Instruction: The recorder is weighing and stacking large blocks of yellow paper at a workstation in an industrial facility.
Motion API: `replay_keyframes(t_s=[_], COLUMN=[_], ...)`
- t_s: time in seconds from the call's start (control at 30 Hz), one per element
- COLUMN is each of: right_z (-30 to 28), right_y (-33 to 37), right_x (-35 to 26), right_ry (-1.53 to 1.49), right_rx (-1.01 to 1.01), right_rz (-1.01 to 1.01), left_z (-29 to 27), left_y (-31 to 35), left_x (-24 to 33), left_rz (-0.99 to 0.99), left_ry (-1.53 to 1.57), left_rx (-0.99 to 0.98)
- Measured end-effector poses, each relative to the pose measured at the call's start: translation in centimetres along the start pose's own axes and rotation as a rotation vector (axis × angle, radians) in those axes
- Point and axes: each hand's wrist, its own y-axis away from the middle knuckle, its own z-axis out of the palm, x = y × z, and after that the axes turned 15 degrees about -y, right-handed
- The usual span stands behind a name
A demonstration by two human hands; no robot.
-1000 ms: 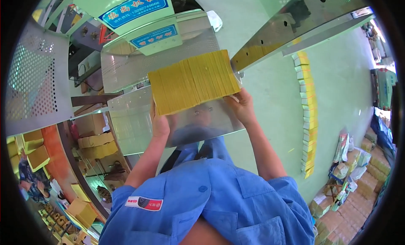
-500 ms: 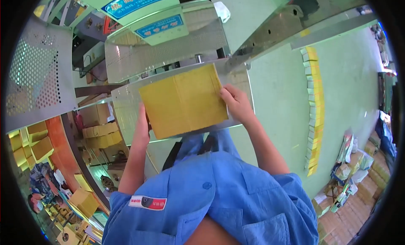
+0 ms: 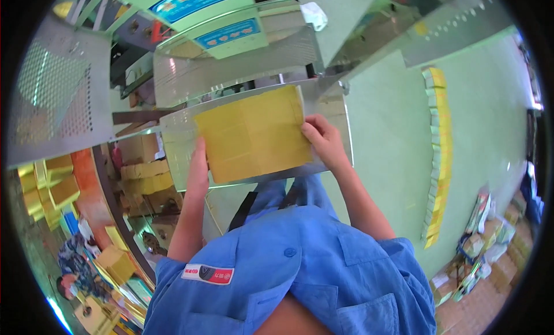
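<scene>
The yellow bundle [image 3: 254, 133] is between the hands, above a shiny metal table [image 3: 332, 113]. The left hand [image 3: 199, 169], nearly straight, presses its left edge; the right hand [image 3: 326, 142], half curled, grips the opposite one. Left of the hands is a perforated panel [image 3: 55, 96]; well to their right, stacks [image 3: 438, 162] line the green floor [image 3: 389, 139]. The bundle's underside and some fingers are hidden; whether it touches the table I cannot tell. A co-worker [image 3: 81, 263], far left, is blurred.
</scene>
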Motion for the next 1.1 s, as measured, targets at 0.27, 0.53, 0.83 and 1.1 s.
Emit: replay_keyframes(t_s=[0.27,0.53,0.83,1.1], right_z=[-0.2,2.5,4.0,5.9], right_y=[0.0,0.1,0.7,-4.0], right_x=[1.9,1.1,0.8,-1.4], right_ry=[-0.364,-0.420,-0.377,-0.447], right_rx=[-0.055,-0.049,0.025,-0.010], right_rz=[0.034,0.005,0.021,-0.119], left_z=[2.0,3.2,4.1,2.3], left_y=[-1.3,-1.1,-1.4,-5.9], left_x=[-1.4,-0.8,0.8,4.9], left_rz=[-0.069,0.006,-0.004,0.119], left_ry=[-0.020,0.705,0.602,0.656], left_rx=[0.141,0.070,0.064,-0.119])
